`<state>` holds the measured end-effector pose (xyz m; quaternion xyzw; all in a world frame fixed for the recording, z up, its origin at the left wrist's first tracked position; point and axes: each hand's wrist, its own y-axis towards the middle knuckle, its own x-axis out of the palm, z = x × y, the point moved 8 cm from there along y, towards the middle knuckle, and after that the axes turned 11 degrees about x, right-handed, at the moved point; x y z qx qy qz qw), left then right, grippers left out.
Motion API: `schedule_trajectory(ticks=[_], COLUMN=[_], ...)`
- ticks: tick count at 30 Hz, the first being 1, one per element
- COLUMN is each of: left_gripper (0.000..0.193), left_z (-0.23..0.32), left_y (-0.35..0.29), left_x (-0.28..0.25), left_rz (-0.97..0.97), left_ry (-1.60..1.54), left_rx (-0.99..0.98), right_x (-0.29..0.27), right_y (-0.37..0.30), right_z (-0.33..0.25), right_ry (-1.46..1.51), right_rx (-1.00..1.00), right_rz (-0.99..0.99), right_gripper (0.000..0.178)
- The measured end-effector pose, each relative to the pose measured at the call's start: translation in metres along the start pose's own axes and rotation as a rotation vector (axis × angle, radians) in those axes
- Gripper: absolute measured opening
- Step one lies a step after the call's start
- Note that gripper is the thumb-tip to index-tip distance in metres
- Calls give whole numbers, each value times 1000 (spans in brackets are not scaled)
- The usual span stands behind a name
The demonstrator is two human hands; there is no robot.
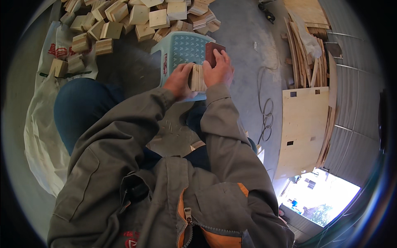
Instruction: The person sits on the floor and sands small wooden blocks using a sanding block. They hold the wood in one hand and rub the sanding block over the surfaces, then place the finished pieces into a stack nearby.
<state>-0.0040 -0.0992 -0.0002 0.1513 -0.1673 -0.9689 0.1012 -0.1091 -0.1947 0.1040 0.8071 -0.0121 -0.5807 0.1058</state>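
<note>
Between my hands a small layered plywood block (pixel 198 78) stands over the near part of a pale blue-green plastic stool (pixel 186 47). My left hand (pixel 180 80) is closed on the block's left side, thumb at its upper edge. On the right, my right hand (pixel 219 71) has its fingers bent over a flat reddish-brown block (pixel 210 53), whose far end lies over the stool's right edge. The right thumb comes down close to the plywood block; whether it presses on it I cannot tell. My palms are hidden.
A heap of plywood blocks (pixel 140 15) lies past the stool. White sacking (pixel 43 120), with a few blocks on it, is at left. A dark cable (pixel 264 107) coils on the floor at right, near leaning boards (pixel 304 128) and stacked wood strips (pixel 308 62).
</note>
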Motion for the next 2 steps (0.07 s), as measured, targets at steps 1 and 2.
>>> schedule_trajectory(ticks=[1,2], left_gripper=[105,105], left_z=[0,1], left_y=[1,2], left_x=[-2,-3], left_rz=[-2,-5], left_ry=[-2,-4], left_rx=[-22,-44], right_x=[4,7], right_y=[6,10], right_z=[-3,-4], right_ry=[-10,-19], right_rx=[2,4], right_rz=[-36,-72], right_gripper=[57,58])
